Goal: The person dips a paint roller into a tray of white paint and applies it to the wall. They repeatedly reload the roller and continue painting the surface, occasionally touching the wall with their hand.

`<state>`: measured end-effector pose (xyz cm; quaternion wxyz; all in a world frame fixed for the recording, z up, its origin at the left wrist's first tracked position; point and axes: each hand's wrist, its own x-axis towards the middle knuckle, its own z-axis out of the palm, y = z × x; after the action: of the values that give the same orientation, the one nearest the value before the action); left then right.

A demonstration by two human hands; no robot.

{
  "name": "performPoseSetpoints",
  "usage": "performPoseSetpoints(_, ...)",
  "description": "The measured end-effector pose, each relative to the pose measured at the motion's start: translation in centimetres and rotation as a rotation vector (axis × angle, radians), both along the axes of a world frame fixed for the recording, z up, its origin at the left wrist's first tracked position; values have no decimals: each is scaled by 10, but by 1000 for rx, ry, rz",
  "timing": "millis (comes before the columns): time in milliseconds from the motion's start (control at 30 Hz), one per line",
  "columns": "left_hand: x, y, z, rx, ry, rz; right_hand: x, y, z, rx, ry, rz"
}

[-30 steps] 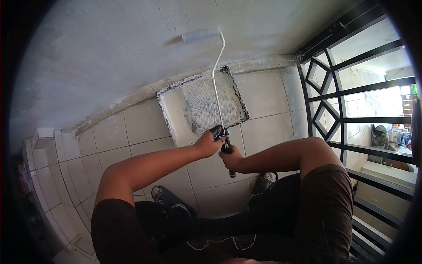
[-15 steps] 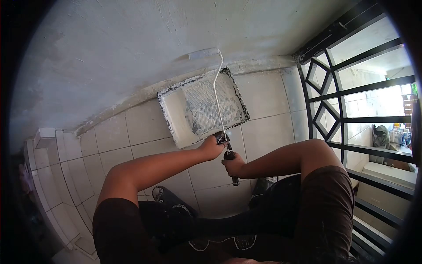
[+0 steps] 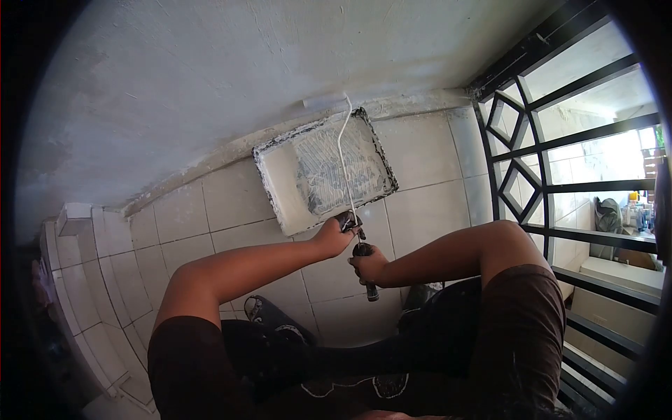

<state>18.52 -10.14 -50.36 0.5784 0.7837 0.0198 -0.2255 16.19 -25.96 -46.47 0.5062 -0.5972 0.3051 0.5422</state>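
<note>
A long-framed paint roller [image 3: 344, 150] reaches from my hands to the wall, its pale cover lying against the wall's lower part. Higher on the roller, my left hand [image 3: 338, 234] is closed around a dark part near the wire frame. Just below it, my right hand [image 3: 368, 264] grips the dark handle, whose end sticks out beneath the fingers. Under the roller's wire, a paint tray [image 3: 274, 203] sits on the floor, with white paint in its left end and a smeared ribbed slope on the right. Its rim is crusted with dark and white paint.
The grey-white wall [image 3: 210, 84] rises beyond the tray. A black metal grille [image 3: 539, 150] stands close on my right. Tiled steps [image 3: 105, 238] lie at the left. My shoes [image 3: 269, 315] rest on the tiled floor [image 3: 427, 210].
The roller cover has moved down the wall, closer to the tray. Both hands have come slightly towards me and to the left, still gripping the roller.
</note>
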Motion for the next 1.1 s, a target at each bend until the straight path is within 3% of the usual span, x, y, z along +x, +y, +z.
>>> performPoseSetpoints(200,20,6,40,-181,-184,18,11,1,-26,155,-128,-41)
performPoseSetpoints(367,62,17,51,-149,-279,31,61,22,-26,195,-341,-51)
performPoseSetpoints(433,64,15,52,-163,-284,43,65,21,-27,201,-315,-18)
performPoseSetpoints(600,39,1,35,-120,-113,21,31,4,-50,24,-284,8)
performPoseSetpoints(733,15,-9,0,-20,-31,-16,7,-11,-40,-76,-158,122)
performPoseSetpoints(867,3,-10,-26,-11,33,-3,5,-10,-26,-8,36,40)
performPoseSetpoints(967,2,-4,-37,30,66,12,12,3,0,-112,-10,93)
performPoseSetpoints(1100,0,2,-33,22,7,8,9,2,-6,-35,12,71)
